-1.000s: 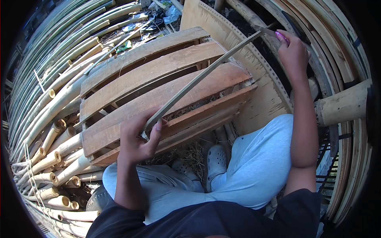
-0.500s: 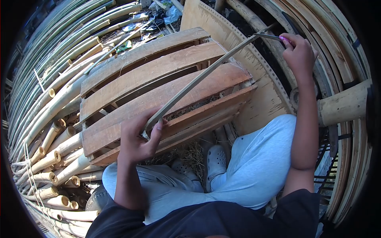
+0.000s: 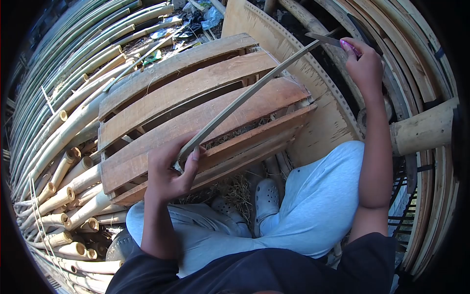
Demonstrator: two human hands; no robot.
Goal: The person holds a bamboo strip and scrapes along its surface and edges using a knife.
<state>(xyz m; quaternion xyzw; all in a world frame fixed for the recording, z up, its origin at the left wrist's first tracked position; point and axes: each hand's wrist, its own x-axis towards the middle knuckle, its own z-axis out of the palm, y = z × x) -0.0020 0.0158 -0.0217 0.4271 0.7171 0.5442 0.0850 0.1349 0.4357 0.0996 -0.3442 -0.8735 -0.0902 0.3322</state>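
Observation:
My left hand (image 3: 172, 166) is closed round the near end of a long, thin bamboo strip (image 3: 248, 94). The strip slants up and away to the right, above a slatted wooden crate (image 3: 196, 90). In my right hand (image 3: 365, 66) is a knife (image 3: 325, 39), my fingers wrapped round its handle. Part of the handle shows bright pink between the fingers. The blade points left, close to the far end of the strip; whether they touch I cannot tell.
Stacked bamboo poles (image 3: 54, 147) fill the left side. A curved plywood sheet (image 3: 318, 93) leans behind the crate, and long wooden planks (image 3: 416, 54) run along the right. A thick bamboo piece (image 3: 425, 128) juts in near my right forearm. My clogs (image 3: 267, 198) rest below the crate.
The knife in my right hand has tilted, its tip now higher and showing past the strip's far end. My left hand and the strip have hardly moved.

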